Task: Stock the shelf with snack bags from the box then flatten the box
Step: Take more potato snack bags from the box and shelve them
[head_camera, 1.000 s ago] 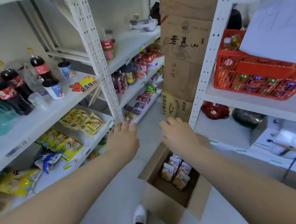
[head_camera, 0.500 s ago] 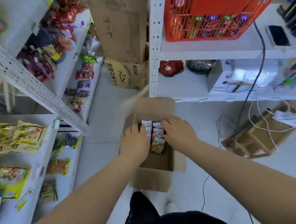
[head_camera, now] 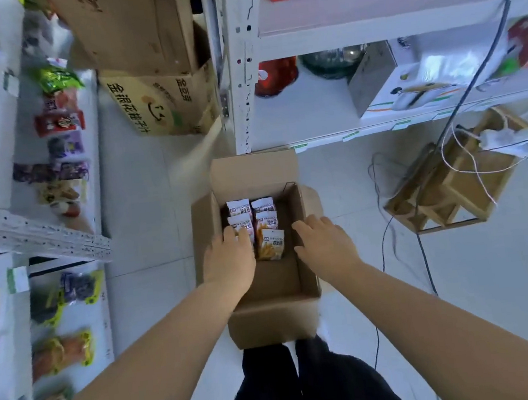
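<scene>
The open cardboard box (head_camera: 275,324) sits on the floor in front of the person's legs, with five snack bags (head_camera: 266,222) standing in loose rows at its far end. The left hand (head_camera: 229,258) reaches in with its fingers lying on the left-hand bags; no closed grip shows. The right hand (head_camera: 324,242) hovers over the right side of the box, fingers spread and holding nothing.

The bags look small and glossy, so scooping several at once will likely let one slip out or topple the rest. The box seems light, so a one-sided pull may tip or slide it.

The stocked shelf (head_camera: 38,236) stands to the left, well apart from the box, so each load has to travel. A white shelving post (head_camera: 239,72) rises just beyond the far flap, and a printed carton (head_camera: 155,103) stands farther back. A black cable (head_camera: 425,261) trails on the floor near the box's right side, beside a wooden crate (head_camera: 444,194), and could snag a foot during flattening.
</scene>
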